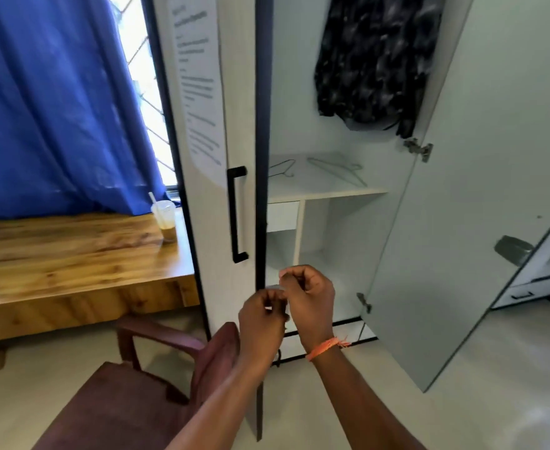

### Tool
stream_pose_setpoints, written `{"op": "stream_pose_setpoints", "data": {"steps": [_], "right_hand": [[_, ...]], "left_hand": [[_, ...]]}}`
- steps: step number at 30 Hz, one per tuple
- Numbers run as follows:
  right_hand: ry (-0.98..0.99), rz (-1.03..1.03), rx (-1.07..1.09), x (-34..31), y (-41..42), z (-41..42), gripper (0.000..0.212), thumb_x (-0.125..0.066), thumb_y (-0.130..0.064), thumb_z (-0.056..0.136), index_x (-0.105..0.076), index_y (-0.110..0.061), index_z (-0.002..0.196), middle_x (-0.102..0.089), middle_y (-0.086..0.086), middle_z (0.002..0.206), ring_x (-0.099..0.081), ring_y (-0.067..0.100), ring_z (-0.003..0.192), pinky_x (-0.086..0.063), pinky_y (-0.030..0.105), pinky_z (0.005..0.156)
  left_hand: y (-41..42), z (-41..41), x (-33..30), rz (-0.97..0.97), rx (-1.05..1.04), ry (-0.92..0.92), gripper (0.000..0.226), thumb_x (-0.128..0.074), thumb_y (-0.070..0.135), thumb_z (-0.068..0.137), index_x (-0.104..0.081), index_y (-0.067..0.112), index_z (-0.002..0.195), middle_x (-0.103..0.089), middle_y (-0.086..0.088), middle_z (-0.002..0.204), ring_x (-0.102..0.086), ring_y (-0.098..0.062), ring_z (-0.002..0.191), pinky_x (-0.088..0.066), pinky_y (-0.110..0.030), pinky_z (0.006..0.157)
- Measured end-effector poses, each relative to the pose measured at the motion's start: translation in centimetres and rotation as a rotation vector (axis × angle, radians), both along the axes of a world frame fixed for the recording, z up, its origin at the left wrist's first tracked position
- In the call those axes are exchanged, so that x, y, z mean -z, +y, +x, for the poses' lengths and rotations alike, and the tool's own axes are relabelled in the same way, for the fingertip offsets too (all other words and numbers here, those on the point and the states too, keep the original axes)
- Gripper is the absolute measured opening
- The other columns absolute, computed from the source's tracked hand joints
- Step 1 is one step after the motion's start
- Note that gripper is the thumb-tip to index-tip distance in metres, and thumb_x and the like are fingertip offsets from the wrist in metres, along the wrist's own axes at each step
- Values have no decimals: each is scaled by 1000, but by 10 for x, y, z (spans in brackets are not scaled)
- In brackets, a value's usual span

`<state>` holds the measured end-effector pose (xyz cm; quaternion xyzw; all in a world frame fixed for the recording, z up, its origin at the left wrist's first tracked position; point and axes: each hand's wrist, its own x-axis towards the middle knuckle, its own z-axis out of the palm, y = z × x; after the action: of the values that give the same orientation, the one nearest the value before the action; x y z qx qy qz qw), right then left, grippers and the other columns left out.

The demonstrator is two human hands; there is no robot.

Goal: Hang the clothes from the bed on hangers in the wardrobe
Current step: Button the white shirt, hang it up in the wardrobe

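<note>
Both hands raised close together before the open wardrobe (332,92), low in the view. Left hand (262,323) has fingers curled, tips meeting near a small pale thing between the hands; blurred, so cannot tell whether it pinches anything. Right hand (309,297) likewise curled, thumb and fingers drawn in; grip also not readable. Orange band (327,346) on the right wrist. Inside the wardrobe, a dark patterned garment (377,60) hangs at the top right. Two wire hangers lie flat on the shelf (328,191): one (281,168) at left, one (338,170) further right, apart. Right door (494,190) swung wide open; left door (208,125) closed, with a black handle (237,214) and a printed sheet (199,82) on it. Left of the wardrobe: a wooden desk (72,254) with a cup (165,220) and straw, a blue curtain (56,102) behind, a dark red chair (130,401) below. Bed not in view.
</note>
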<state>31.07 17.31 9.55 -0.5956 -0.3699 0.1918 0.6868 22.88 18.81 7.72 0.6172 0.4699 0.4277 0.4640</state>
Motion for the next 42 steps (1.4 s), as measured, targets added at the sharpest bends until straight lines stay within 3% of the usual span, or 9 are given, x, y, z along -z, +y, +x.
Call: {"op": "stream_pose_setpoints", "data": {"steps": [9,13,16,19,22,28,34,39,42], "right_hand": [[-46,-130,164,-3,34,109,13,-67,-11,84,-72,-13,72,-69,-1,68,-66,18,68,-59,41,72],[-148,-142,185,-9,81,170,22,-67,-12,86,-66,-13,64,-63,-1,61,-58,13,60,-53,31,64],[-250,-184,191,-12,131,225,30,-64,-10,87,-57,-16,59,-58,-2,59,-51,10,56,-42,25,62],[-426,-318,170,-10,197,292,17,-61,-15,89,-66,-4,77,-70,12,81,-63,27,80,-46,31,71],[-653,-507,89,-2,275,364,30,-57,-27,94,-67,1,100,-68,19,106,-61,35,107,-43,36,88],[-885,-719,114,5,377,467,37,-46,-35,101,-58,-11,126,-50,16,129,-48,35,122,-45,47,97],[-951,-901,-16,29,422,514,47,-51,-51,96,-55,-14,125,-44,13,135,-38,37,130,-31,53,106],[-1085,-809,-50,35,419,509,24,-52,-28,98,-54,-13,117,-60,9,119,-54,31,116,-39,47,97],[-923,-775,-168,27,397,498,21,-52,-24,95,-57,-11,111,-63,10,115,-60,33,110,-42,40,92]], "left_hand": [[15,97,4,-94,35,-81,17,-53,10,96,-67,17,89,-69,-1,89,-69,-15,70,-51,-24,61],[56,145,7,-85,3,-46,21,-55,13,95,-64,28,84,-68,5,89,-69,-18,82,-57,-40,79],[94,186,11,-80,-62,-19,24,-55,12,94,-62,30,81,-67,8,90,-68,-19,86,-55,-37,85],[133,229,16,-66,-120,-10,22,-57,14,93,-61,29,79,-68,5,89,-68,-18,85,-54,-34,83],[177,279,24,-107,-203,15,21,-57,17,95,-61,26,76,-69,-1,84,-67,-20,83,-54,-34,80],[268,362,10,-126,-314,53,21,-56,12,93,-68,23,79,-70,0,86,-69,-21,85,-54,-30,77],[321,396,12,-186,-372,11,24,-59,11,91,-66,30,77,-71,3,91,-70,-24,89,-57,-47,87],[334,420,10,-294,-361,-84,21,-55,7,93,-66,19,79,-69,-7,87,-66,-22,73,-54,-32,68],[338,440,6,-402,-314,-153,12,-56,17,98,-62,18,87,-68,-10,97,-66,-23,79,-54,-31,69]]}}
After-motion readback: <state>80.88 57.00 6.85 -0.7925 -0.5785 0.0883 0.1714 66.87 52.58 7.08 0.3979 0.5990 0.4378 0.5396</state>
